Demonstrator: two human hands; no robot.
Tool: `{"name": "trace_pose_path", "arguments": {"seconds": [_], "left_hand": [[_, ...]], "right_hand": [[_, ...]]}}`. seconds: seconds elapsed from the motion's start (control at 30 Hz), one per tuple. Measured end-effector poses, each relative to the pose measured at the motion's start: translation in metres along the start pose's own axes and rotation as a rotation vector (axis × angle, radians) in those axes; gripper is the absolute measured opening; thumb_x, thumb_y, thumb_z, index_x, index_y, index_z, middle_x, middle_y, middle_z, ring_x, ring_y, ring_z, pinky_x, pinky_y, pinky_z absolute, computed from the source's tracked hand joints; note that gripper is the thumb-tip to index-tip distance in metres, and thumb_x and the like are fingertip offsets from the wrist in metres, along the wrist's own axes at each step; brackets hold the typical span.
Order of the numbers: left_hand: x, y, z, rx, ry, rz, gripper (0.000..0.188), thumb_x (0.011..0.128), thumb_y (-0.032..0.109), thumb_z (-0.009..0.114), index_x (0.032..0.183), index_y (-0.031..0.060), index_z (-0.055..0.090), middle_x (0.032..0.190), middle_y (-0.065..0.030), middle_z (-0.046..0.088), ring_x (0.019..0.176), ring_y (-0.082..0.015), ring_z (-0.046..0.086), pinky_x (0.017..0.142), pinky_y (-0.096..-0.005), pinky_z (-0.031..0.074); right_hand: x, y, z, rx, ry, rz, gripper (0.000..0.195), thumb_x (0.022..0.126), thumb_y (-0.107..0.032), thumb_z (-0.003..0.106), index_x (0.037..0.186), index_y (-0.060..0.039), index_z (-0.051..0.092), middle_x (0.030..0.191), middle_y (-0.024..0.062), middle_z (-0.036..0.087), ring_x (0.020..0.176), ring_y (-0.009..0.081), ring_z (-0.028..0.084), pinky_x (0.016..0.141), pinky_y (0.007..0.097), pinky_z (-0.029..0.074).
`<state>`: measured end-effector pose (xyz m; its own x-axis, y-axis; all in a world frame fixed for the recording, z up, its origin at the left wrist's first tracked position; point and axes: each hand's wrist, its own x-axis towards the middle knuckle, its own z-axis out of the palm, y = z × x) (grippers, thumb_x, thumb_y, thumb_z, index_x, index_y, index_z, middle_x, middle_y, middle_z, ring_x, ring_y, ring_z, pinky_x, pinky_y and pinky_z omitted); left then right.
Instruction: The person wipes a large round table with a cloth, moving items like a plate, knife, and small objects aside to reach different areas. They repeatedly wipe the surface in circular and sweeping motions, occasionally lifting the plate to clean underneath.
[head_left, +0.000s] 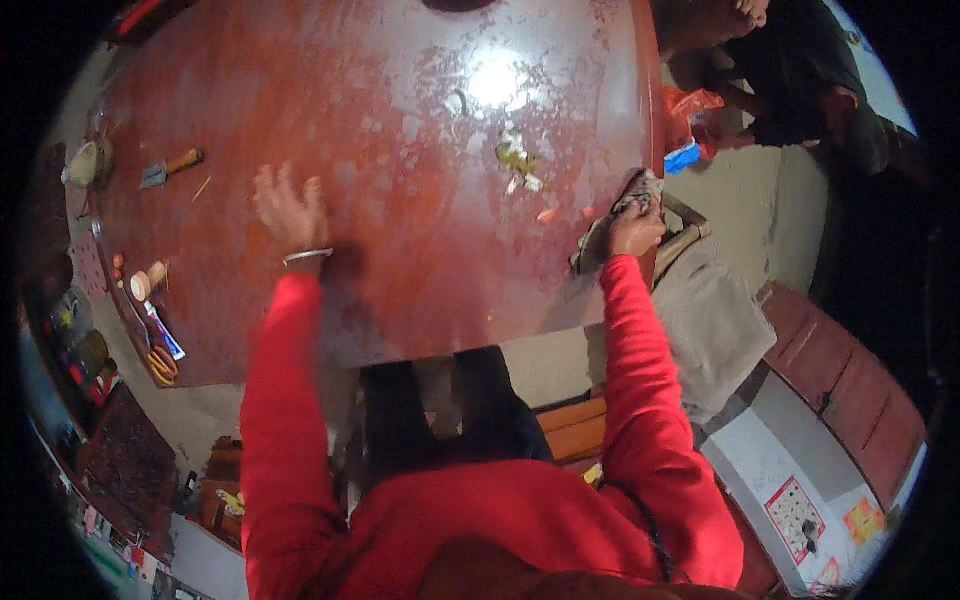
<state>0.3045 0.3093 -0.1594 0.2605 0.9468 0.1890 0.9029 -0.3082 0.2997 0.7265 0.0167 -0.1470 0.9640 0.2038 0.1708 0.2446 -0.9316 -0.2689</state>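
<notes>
My right hand (636, 227) grips a crumpled, dark patterned cloth (637, 191) at the right edge of a reddish-brown wooden table (420, 285). Part of the cloth lies on the tabletop beside the wrist. My left hand (290, 206), wearing a bangle, is over the left half of the table with its fingers apart and nothing in it. Between the hands, farther back, a small heap of greenish and whitish scraps (517, 159) lies on the wet-looking surface. Small reddish bits (547, 215) are scattered between that heap and the cloth.
On the table's left stand or lie a knife with a wooden handle (184, 160), orange-handled scissors (163, 364), a toothpaste-like tube (165, 330), a small cylindrical container (148, 281) and a bowl (88, 163). Another person (806, 75) is beyond the right edge, near a red plastic bag (684, 109). A cloth-draped chair (705, 322) stands at right.
</notes>
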Motion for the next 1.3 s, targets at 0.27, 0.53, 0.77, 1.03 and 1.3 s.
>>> {"name": "trace_pose_path", "arguments": {"seconds": [0.27,0.53,0.77,1.03,1.3], "left_hand": [[0.021,0.091,0.052,-0.028,0.062,-0.101,0.056,0.096,0.041,0.056,0.142,0.0106,0.046,0.155,-0.016,0.032,0.148,-0.0345,0.019,0.118,-0.0531,0.014],[0.019,0.094,0.038,0.012,0.017,-0.077,0.057,0.095,0.038,0.057,0.141,0.0058,0.044,0.156,-0.0189,0.028,0.147,-0.0381,0.019,0.118,-0.0557,0.013],[0.024,0.098,0.033,0.018,-0.07,-0.117,0.061,0.092,0.038,0.06,0.14,0.0047,0.045,0.156,-0.021,0.027,0.146,-0.0402,0.02,0.118,-0.0566,0.013],[0.024,0.097,0.032,0.036,-0.039,-0.081,0.069,0.087,0.044,0.066,0.14,0.0063,0.042,0.154,-0.023,0.029,0.144,-0.0436,0.023,0.116,-0.0589,0.018],[0.027,0.104,0.023,-0.032,-0.086,-0.125,0.068,0.085,0.033,0.071,0.141,0.0072,0.043,0.154,-0.023,0.029,0.145,-0.0418,0.022,0.116,-0.0589,0.017]], "right_hand": [[-0.018,-0.124,-0.01,0.369,-0.418,-0.645,0.04,0.085,-0.006,0.065,0.124,-0.0122,0.061,0.119,0.022,0.052,0.11,0.0418,0.05,0.095,0.0483,0.041],[0.162,-0.217,0.031,0.561,-0.18,-0.676,0.034,0.089,-0.016,0.065,0.122,-0.0113,0.061,0.118,0.0213,0.056,0.111,0.0411,0.051,0.098,0.0464,0.041],[0.191,-0.262,0.097,0.084,-0.099,-0.519,0.036,0.084,-0.019,0.065,0.12,-0.0128,0.063,0.12,0.0246,0.054,0.111,0.0454,0.05,0.1,0.0538,0.039],[0.058,-0.265,0.019,0.171,-0.54,-0.96,0.048,0.079,-0.022,0.071,0.126,-0.0163,0.063,0.123,0.0189,0.053,0.113,0.0401,0.048,0.094,0.0517,0.039],[0.09,-0.357,0.044,0.606,-0.441,-0.541,0.049,0.093,-0.033,0.062,0.119,0.0078,0.056,0.09,0.0205,0.068,0.074,0.0344,0.064,0.066,0.0445,0.05]]}}
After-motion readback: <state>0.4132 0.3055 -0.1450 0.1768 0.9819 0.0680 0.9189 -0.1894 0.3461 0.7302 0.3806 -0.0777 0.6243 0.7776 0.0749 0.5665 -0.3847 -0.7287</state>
